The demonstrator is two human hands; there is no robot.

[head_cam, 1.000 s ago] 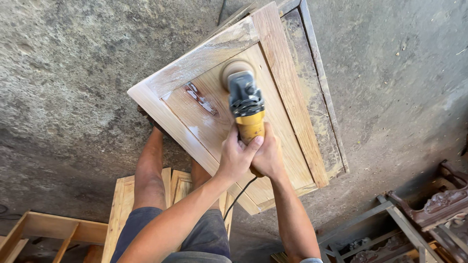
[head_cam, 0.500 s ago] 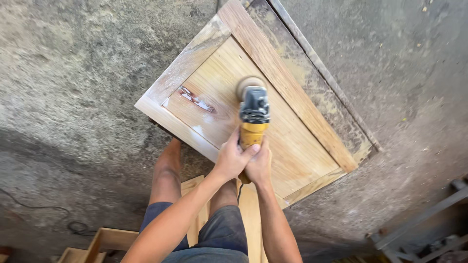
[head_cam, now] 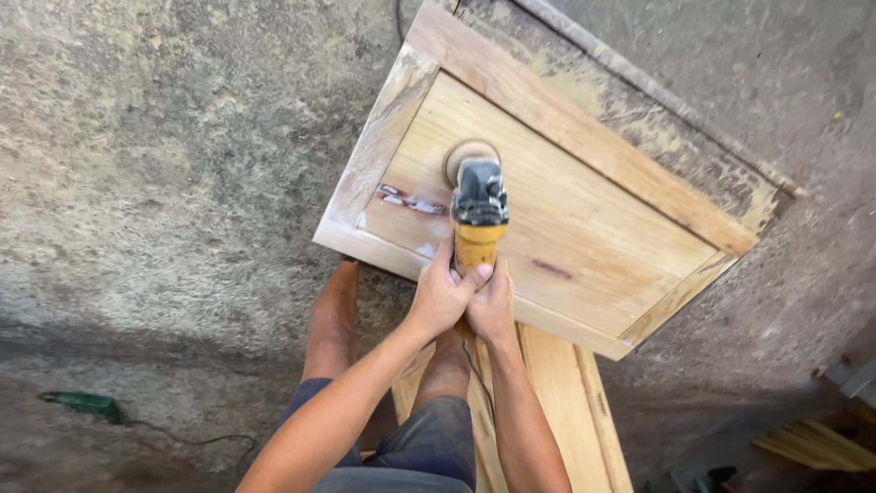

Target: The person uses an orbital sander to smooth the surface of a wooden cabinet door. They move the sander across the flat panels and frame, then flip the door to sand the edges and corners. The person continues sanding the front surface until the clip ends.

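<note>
Sander on panel (floor beneath)

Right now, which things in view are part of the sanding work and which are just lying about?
In use:
- yellow and black angle grinder, sanding disc on the wood
- framed wooden panel
- left hand and right hand, both on the grinder handle
- grinder's cord

Lying about:
- green power tool on the concrete floor
- wooden boards under the panel
- wood offcut, bottom right

One sander, one wooden panel, two hands — one green tool.
</note>
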